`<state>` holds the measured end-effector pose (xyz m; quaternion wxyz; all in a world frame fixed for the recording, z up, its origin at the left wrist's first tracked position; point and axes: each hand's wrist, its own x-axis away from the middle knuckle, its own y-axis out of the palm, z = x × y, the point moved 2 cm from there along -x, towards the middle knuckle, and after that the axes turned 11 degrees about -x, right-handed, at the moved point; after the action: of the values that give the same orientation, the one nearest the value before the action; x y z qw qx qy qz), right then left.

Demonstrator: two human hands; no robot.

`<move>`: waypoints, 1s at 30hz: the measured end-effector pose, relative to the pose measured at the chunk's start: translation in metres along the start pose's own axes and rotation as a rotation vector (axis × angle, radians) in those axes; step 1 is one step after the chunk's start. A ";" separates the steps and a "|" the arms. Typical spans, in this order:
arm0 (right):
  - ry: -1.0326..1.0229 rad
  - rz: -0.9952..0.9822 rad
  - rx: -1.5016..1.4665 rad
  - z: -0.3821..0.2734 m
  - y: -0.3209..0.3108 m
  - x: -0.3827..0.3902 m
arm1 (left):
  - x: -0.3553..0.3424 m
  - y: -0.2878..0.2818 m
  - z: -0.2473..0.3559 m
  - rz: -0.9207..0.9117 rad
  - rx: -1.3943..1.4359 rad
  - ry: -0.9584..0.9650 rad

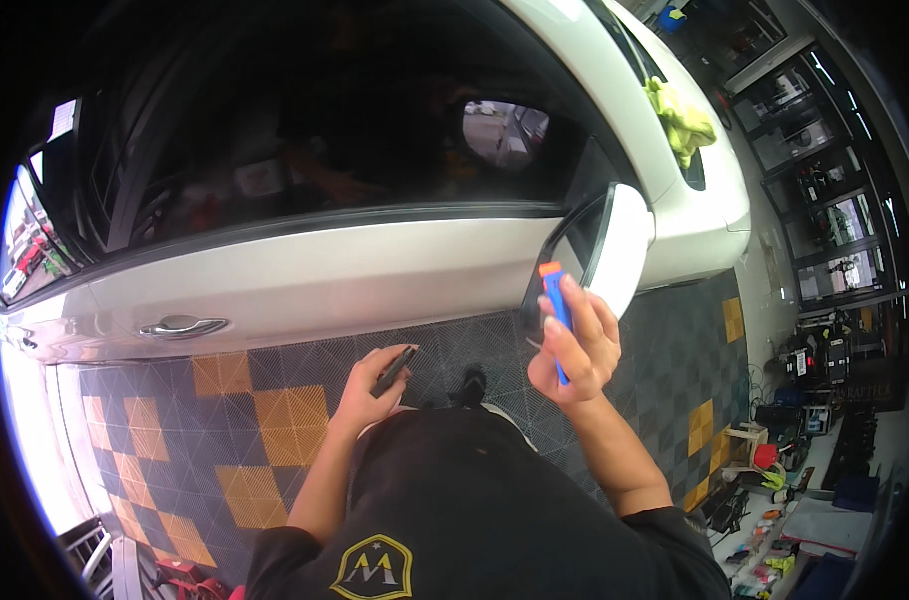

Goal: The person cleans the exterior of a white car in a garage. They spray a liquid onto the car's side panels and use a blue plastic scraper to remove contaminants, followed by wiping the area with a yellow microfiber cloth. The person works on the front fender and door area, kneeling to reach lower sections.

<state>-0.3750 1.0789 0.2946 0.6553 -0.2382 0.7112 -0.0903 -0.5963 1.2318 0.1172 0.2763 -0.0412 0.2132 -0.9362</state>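
Observation:
My right hand (587,350) is raised in front of the side mirror (623,245) of a white car. Its fingers close on a small blue scraper (559,305) with an orange blade at the upper end. The scraper overlaps the mirror glass in the picture; whether it touches cannot be told. Lower and to the left, my left hand (367,388) is wrapped round a slim black object (394,371), its kind unclear. That hand is held near my body, apart from the car door (375,265).
The door handle (184,326) and dark side window (325,130) lie ahead. A yellow-green cloth (683,122) rests by the windshield base. Black and yellow floor tiles (295,430) spread below. On the right stand a stool (747,445) and a cluttered bench (775,540).

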 end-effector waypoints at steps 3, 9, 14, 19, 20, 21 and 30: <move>0.032 0.051 0.092 -0.005 0.014 -0.006 | 0.001 -0.010 -0.010 -0.033 0.004 -0.026; 0.021 0.108 0.051 0.000 0.011 -0.001 | -0.016 -0.006 -0.011 -0.204 -0.047 0.025; 0.155 0.097 -0.109 -0.001 0.003 0.008 | -0.030 0.005 -0.005 -0.256 -0.027 0.135; 0.721 0.758 -0.539 0.011 -0.069 0.036 | -0.026 0.002 0.013 -0.236 0.062 0.186; 0.791 0.856 -0.439 0.019 -0.087 0.057 | -0.024 0.002 0.014 -0.239 0.087 0.168; 0.923 0.922 -0.399 0.031 -0.101 0.086 | -0.021 0.003 0.013 -0.241 0.114 0.144; 1.542 -0.019 -0.250 0.033 -0.009 0.208 | 0.018 -0.025 0.017 -0.230 0.062 0.038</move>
<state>-0.3465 0.9821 0.1091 -0.0564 -0.1865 0.9685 -0.1551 -0.6208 1.2345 0.1420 0.1643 -0.0389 0.1834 -0.9684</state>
